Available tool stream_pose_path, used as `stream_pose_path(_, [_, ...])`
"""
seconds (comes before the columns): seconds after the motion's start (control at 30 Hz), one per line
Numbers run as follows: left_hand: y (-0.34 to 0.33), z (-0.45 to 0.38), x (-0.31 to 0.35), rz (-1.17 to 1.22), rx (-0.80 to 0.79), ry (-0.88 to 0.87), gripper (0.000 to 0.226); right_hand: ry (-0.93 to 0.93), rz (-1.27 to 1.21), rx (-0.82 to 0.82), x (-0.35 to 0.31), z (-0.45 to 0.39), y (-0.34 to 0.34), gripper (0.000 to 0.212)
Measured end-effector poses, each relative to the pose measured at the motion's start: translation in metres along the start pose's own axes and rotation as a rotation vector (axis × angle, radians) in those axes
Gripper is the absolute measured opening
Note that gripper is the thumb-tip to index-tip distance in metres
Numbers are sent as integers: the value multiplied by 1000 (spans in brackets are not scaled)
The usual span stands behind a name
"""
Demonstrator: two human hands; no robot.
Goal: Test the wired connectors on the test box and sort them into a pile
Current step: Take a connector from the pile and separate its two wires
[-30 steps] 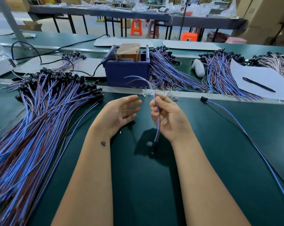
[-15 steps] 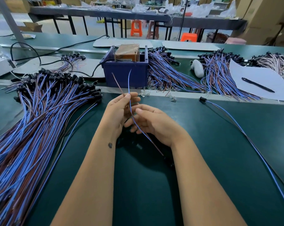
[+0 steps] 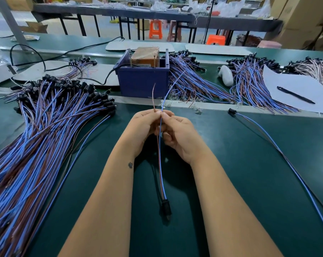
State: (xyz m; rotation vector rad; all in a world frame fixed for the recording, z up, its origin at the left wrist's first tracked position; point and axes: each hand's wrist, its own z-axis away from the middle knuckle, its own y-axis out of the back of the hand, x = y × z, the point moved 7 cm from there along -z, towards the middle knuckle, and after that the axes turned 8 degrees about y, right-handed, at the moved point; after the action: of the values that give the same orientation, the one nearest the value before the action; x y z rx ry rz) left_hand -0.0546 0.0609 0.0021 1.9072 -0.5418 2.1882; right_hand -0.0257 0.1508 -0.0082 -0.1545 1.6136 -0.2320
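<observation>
My left hand [image 3: 145,127] pinches the brown wire and my right hand [image 3: 177,134] pinches the blue wire of one wired connector [image 3: 161,164]. Both wire ends stick up above my fingertips toward the test box [image 3: 143,82], a blue bin holding a brown block. The connector's black plug [image 3: 165,208] hangs low between my forearms, over the green table. A big pile of blue and brown wired connectors [image 3: 38,138] fans across the left side.
One loose connector [image 3: 271,138] trails along the right side of the table. More wire bundles [image 3: 192,84] lie behind a metal strip, beside a white sheet with a pen [image 3: 294,94]. A black cable [image 3: 46,64] runs to the box.
The wire was held by my right hand alone; my left hand came in and took the brown lead. The two leads are now split apart and upright, with the plug hanging straight down.
</observation>
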Motion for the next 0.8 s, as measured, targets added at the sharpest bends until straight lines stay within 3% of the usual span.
stream_pose_path(0.33, [-5, -4, -5, -233, 100, -133, 27, 152, -33, 158, -6, 2, 1, 29])
stream_pose_path(0.47, [6, -6, -5, -308, 229, -157, 31, 276, 180, 270, -11, 0, 9, 24])
stream_pose_path(0.6, [34, -6, -4, -210, 462, -147, 31, 322, 383, 334, -14, 0, 15, 18])
stream_pose_path(0.8, [52, -4, -6, -96, 537, -81, 29, 291, 438, 312, -12, -1, 14, 21])
